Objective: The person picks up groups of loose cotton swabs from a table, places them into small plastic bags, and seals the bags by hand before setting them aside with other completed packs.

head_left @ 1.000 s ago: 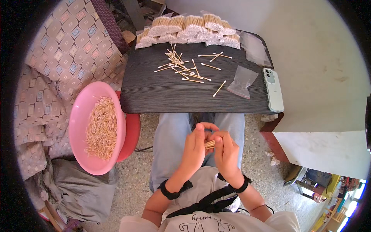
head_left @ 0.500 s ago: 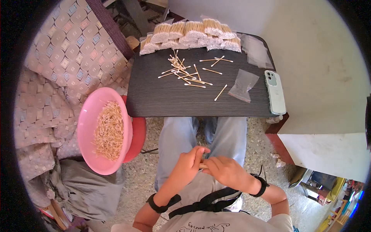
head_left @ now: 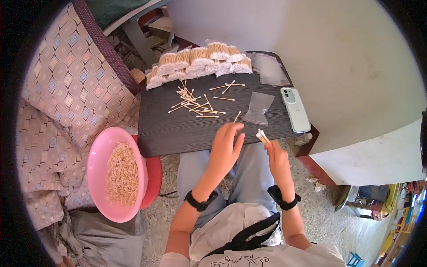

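Observation:
My right hand [head_left: 279,161] pinches a small bundle of cotton swabs [head_left: 263,136], white tips upward, just off the table's near edge. My left hand [head_left: 227,144] is raised over the same edge, fingers apart and holding nothing. Beyond its fingertips lies a single cotton swab [head_left: 237,116]. A clear plastic zip bag [head_left: 259,108] rests flat to the right of that swab. Farther left, a loose pile of cotton swabs [head_left: 191,101] is scattered on the dark table [head_left: 164,135]. Several filled bags of swabs [head_left: 200,60] are stacked along the far edge.
A pink basin [head_left: 95,178] of loose swabs sits on a red stool [head_left: 155,178] at the left. Empty clear bags [head_left: 269,70] lie at the table's far right corner. A pale green phone [head_left: 296,111] lies along the right edge, near the wall [head_left: 356,89].
Both hands have parted and moved forward from my lap to the table's near edge. The swab bundle is now in the right hand alone, and the left has opened. The view has shifted.

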A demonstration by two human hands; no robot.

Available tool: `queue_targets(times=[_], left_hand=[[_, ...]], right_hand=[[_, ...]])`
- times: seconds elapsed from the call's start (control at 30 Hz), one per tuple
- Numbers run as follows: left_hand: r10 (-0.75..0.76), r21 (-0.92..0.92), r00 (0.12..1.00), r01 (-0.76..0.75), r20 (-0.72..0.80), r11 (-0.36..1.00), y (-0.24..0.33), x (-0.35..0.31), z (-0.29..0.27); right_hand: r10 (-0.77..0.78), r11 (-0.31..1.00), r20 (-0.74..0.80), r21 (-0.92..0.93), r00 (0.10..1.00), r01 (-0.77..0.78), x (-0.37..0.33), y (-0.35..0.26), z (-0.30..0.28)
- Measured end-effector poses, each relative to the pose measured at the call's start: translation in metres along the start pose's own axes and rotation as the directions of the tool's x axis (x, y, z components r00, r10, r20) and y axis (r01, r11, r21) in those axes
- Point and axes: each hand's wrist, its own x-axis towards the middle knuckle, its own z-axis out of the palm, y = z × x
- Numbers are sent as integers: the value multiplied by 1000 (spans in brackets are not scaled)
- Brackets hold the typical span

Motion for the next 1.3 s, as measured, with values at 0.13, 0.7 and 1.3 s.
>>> queue_targets(times=[0.13, 0.7, 1.3], left_hand=[[65, 150, 998, -68, 19, 986, -17, 20, 30], [47, 38, 999, -47, 8, 998, -4, 11, 30], [218, 82, 973, -212, -74, 974, 27, 1, -21]], right_hand=[[122, 992, -13, 32, 992, -122, 12, 0, 7], [125, 992, 0, 14, 992, -125, 19, -5, 8], [-277, 951, 167, -91, 946, 295, 24, -7, -9]])
